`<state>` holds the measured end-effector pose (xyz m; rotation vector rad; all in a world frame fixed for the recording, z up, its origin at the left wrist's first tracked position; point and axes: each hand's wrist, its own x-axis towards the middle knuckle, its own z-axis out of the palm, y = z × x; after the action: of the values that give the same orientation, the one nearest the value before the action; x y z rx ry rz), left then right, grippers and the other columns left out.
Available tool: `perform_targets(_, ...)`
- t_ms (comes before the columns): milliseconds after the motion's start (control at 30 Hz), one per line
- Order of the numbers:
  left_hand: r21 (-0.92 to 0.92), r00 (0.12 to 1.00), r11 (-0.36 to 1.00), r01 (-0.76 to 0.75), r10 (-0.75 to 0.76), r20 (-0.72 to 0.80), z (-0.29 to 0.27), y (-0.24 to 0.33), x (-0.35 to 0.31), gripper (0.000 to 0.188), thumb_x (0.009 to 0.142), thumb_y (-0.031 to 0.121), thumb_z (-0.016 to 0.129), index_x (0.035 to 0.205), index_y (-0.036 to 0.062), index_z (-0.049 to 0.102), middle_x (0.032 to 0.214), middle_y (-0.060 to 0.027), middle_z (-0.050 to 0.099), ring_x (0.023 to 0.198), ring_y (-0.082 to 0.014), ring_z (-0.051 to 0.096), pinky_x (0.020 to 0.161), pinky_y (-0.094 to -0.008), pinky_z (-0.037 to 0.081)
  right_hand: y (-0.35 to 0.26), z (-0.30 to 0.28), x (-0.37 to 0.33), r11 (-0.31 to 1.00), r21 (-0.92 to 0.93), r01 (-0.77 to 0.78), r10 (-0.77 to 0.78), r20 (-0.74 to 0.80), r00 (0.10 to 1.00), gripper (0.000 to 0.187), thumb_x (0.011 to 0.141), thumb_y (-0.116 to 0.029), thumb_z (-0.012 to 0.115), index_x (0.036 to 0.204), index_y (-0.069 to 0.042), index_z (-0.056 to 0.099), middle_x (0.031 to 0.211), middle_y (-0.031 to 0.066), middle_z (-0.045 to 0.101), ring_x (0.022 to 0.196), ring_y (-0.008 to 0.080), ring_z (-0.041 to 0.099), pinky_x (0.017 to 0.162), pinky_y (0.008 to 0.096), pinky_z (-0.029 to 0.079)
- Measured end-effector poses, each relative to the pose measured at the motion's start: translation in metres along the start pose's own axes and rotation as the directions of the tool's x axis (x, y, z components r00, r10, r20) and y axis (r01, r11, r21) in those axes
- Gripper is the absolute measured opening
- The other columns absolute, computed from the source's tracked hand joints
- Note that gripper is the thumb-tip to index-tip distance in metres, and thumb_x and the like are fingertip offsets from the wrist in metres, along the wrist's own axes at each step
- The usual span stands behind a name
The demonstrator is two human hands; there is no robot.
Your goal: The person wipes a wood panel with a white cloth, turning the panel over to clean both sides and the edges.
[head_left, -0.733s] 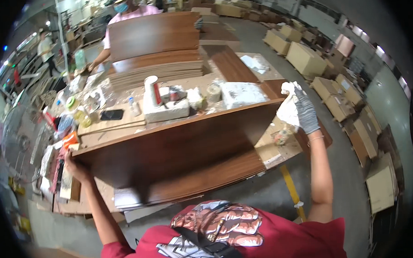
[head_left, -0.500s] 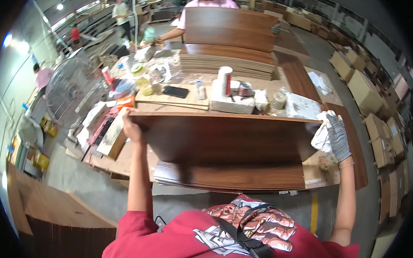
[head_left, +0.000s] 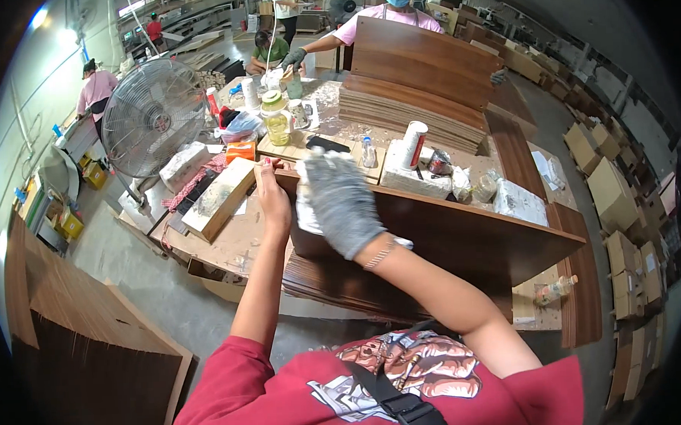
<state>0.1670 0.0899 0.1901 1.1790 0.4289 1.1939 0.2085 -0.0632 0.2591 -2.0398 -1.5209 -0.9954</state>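
A dark brown wood-grain panel (head_left: 463,234) stands tilted on its long edge in front of me, above a stack of similar panels (head_left: 336,289). At the panel's left end, my bare left hand (head_left: 274,192) grips the upper corner. My right hand (head_left: 342,206), in a grey knit glove and slightly blurred, is closed on a white cloth (head_left: 305,212). It presses the cloth to the panel's face near the left end, close to my left hand. My right forearm crosses in front of the panel. The cloth is partly hidden behind the glove.
Beyond the panel are a white spray can (head_left: 413,145), a yellow-lidded jar (head_left: 275,118) and a phone (head_left: 328,144). A wooden block (head_left: 220,199) and a fan (head_left: 154,118) stand left. Across the table, a masked co-worker holds another panel (head_left: 425,61). A bottle (head_left: 557,290) lies right.
My right hand has swept with the cloth from the panel's right end to its left end. My left hand keeps its grip. The bottle at right now shows clearly.
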Motion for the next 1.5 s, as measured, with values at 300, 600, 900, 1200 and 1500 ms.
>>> perform_targets(300, -0.157, 0.945, 0.934, -0.320, 0.304, -0.119, -0.042, -0.041, 0.038, 0.040, 0.107, 0.035, 0.038, 0.114, -0.0003, 0.056, 0.109, -0.0083, 0.057, 0.101, -0.0191, 0.054, 0.096, -0.0344, 0.043, -0.040, -0.006, 0.031, 0.967, 0.233, -0.104, 0.067, 0.161, 0.985, 0.040, 0.093, -0.025, 0.049, 0.128, -0.008, 0.058, 0.126, 0.0186, 0.060, 0.120, 0.0304, 0.055, 0.113, 0.0457, 0.031)
perform_targets(600, -0.077, 0.961, 0.958, -0.276, 0.274, -0.036, -0.013, 0.010, -0.004, 0.033, 0.101, 0.032, 0.044, 0.089, 0.0040, 0.056, 0.088, -0.0048, 0.052, 0.088, -0.0175, 0.051, 0.086, -0.0337, 0.042, 0.123, -0.123, -0.139, 0.665, 0.616, -0.422, 0.444, 0.128, 0.887, 0.039, 0.092, -0.025, 0.054, 0.128, -0.010, 0.058, 0.131, 0.0107, 0.059, 0.124, 0.0243, 0.053, 0.119, 0.0457, 0.023)
perform_targets(900, 0.149, 0.977, 0.970, -0.195, 0.205, -0.057, -0.046, -0.001, 0.012, 0.039, 0.105, 0.035, 0.043, 0.104, -0.0001, 0.058, 0.096, -0.0088, 0.061, 0.083, -0.0182, 0.061, 0.079, -0.0311, 0.053, 0.327, -0.256, -0.302, 0.811, -0.033, -0.584, 0.538, -0.351, 0.766, 0.035, 0.097, -0.021, 0.051, 0.129, -0.009, 0.057, 0.130, 0.0067, 0.061, 0.125, 0.0224, 0.052, 0.118, 0.0491, 0.020)
perform_targets(1200, 0.034, 0.970, 0.969, 0.243, -0.243, -0.008, -0.024, 0.014, 0.004, 0.055, 0.100, 0.045, 0.043, 0.144, 0.0123, 0.040, 0.142, -0.0089, 0.045, 0.122, -0.0267, 0.051, 0.103, -0.0432, 0.044, 0.368, -0.213, -0.379, 0.226, 0.846, -0.483, 0.974, -0.178, 0.143, 0.037, 0.104, -0.029, 0.046, 0.128, -0.002, 0.056, 0.115, 0.0087, 0.062, 0.104, 0.0185, 0.058, 0.094, 0.0309, 0.048)
perform_targets(1500, 0.087, 0.931, 0.932, 0.351, -0.357, 0.073, -0.024, -0.002, 0.047, 0.054, 0.091, 0.052, 0.058, 0.123, 0.0087, 0.059, 0.116, -0.0068, 0.065, 0.108, -0.0239, 0.059, 0.099, -0.0378, 0.042, 0.367, -0.112, -0.535, -0.497, 0.850, 0.174, 0.849, 0.435, 0.300, 0.025, 0.101, -0.034, 0.049, 0.098, -0.012, 0.061, 0.091, 0.0043, 0.063, 0.086, 0.0221, 0.062, 0.079, 0.0358, 0.052)
